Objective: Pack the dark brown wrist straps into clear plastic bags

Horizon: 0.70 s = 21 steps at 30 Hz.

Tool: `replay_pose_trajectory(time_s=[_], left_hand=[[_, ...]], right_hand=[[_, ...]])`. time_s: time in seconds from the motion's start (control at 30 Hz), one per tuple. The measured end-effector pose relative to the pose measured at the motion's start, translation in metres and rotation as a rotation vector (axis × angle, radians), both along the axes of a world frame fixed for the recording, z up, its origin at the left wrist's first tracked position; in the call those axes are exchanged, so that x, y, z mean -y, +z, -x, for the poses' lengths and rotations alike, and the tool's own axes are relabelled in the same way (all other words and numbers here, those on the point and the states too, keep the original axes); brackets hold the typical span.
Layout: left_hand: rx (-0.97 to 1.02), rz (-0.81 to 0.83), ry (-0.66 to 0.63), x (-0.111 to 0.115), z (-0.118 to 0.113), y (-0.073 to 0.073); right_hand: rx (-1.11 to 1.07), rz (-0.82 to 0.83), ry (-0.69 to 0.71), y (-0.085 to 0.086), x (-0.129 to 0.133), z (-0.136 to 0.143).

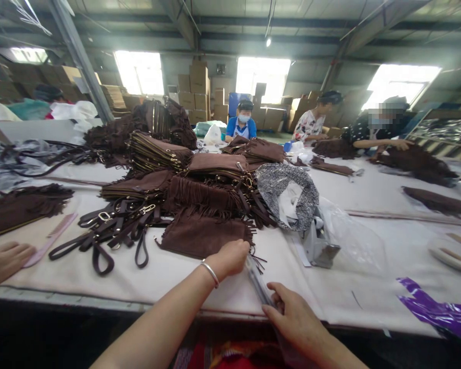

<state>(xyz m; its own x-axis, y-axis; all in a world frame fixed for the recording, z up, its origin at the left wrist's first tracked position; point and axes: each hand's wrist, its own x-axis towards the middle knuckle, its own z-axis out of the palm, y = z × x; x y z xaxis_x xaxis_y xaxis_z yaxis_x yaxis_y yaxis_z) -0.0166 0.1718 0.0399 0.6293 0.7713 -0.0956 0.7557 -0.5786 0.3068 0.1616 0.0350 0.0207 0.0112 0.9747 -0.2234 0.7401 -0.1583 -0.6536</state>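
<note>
My left hand point(232, 258), with a bangle on its wrist, is closed at the upper end of a narrow, folded piece of clear plastic point(258, 281). It is beside the fringed right edge of a dark brown pouch point(200, 237) lying flat on the table. Lower down, my right hand point(292, 309) has its thumb and fingers curled around the same plastic, which hangs past the table edge toward my lap. Behind the flat pouch are stacked brown zipped pouches point(217, 166) with fringes. Dark wrist straps point(102, 256) with metal clasps lie left of it.
A co-worker's hand point(7, 261) rests by a pink comb point(56, 238) at left. A grey speckled ring-shaped roll point(265, 187), a tape dispenser point(322, 251) and purple plastic point(441, 312) lie to the right. Several people sit across the white table point(372, 200).
</note>
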Motion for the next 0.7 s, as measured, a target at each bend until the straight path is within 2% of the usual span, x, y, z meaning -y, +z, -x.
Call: replay_pose_trajectory(time_s=[0.27,0.4,0.53,0.7], left_hand=[[0.098,0.052,0.002,-0.009,0.017,0.001],[0.103,0.043,0.025,-0.012,0.018,0.0],[0.073,-0.025,0.048,-0.008,0.013,0.001],[0.058,-0.058,0.039,-0.005,0.011,-0.001]], right_hand=[[-0.123,0.039,-0.005,0.001,-0.003,0.002],[-0.238,0.069,-0.022,-0.009,-0.024,0.009],[-0.227,0.04,-0.073,-0.02,-0.05,0.015],[-0.201,-0.003,-0.033,-0.021,-0.075,0.019]])
